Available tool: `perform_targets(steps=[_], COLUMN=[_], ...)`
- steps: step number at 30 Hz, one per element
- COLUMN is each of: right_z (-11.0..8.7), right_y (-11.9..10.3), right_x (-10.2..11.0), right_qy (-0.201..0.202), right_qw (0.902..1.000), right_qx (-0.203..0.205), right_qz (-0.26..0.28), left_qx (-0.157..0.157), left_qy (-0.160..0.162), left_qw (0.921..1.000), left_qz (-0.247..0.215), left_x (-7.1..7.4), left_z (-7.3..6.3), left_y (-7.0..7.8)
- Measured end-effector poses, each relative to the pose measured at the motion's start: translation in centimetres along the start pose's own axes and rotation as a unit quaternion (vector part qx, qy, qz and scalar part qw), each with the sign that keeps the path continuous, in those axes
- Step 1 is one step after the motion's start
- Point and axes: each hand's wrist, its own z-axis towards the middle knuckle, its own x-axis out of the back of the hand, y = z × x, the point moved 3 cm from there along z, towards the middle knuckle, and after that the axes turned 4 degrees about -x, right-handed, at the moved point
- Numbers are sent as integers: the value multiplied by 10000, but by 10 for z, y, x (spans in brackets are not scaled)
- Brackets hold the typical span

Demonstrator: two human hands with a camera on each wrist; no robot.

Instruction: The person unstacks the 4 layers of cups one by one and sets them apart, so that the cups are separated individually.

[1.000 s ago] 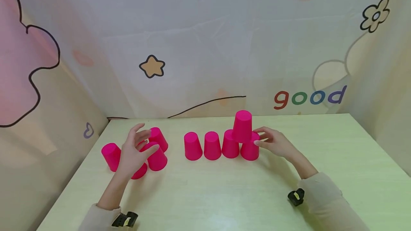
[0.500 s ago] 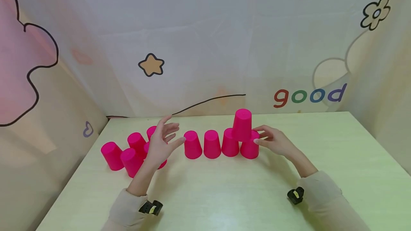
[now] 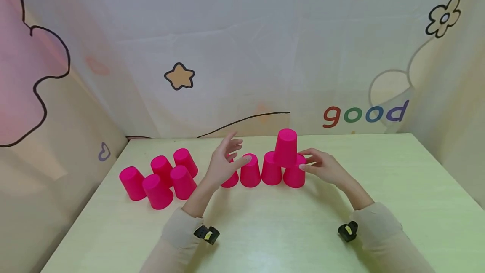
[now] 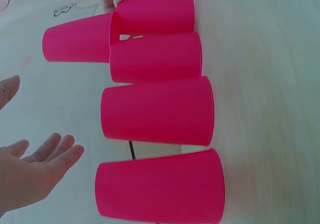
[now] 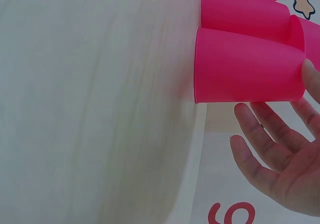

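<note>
Four would be the count, so I see several bright pink upside-down cups lined up on the table, with another pink cup (image 3: pixel 286 147) stacked over the two at the right end. My right hand (image 3: pixel 326 167) is at the rightmost cup (image 5: pixel 245 67), thumb tip against its side near the top, the other fingers spread loosely beside it. Fingers apart and empty, my left hand (image 3: pixel 221 164) hovers in front of the leftmost cup (image 3: pixel 229 179), partly covering it. The left wrist view shows that hand (image 4: pixel 35 171) beside the row, off the cups.
Several more pink cups (image 3: pixel 158 193) stand upside down in a cluster at the left of the pale table (image 3: pixel 273 231). A printed cloth backdrop (image 3: pixel 212 33) rises behind the table's far edge. Each sleeve carries a black strap device (image 3: pixel 206 234).
My left hand has moved right, from over the cup cluster to the left end of the row. My right hand and the cups stay in place.
</note>
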Motion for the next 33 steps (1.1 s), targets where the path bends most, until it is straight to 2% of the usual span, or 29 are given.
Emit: perform_targets(steps=[5,13,21,25,33], right_z=[0,0,1,1,0], right_y=[0,0,2,2,1], right_x=[-1,-1,-1,-1,-1], right_qy=[13,21,18,17,26], right_qw=[10000,10000,10000,10000,10000], right_qx=[-30,-87,-81,-34,2], right_qz=[24,21,36,16,47], left_qx=[0,193,65,69,179], left_qy=[-185,-383,-561,-657,-629], left_qw=[9998,9991,9984,9977,9973], left_qz=[-34,-69,-105,-126,-333], left_x=[-13,-35,-58,-65,-76], left_z=[7,16,30,34,42], left_y=[-2,-3,-2,-2,1])
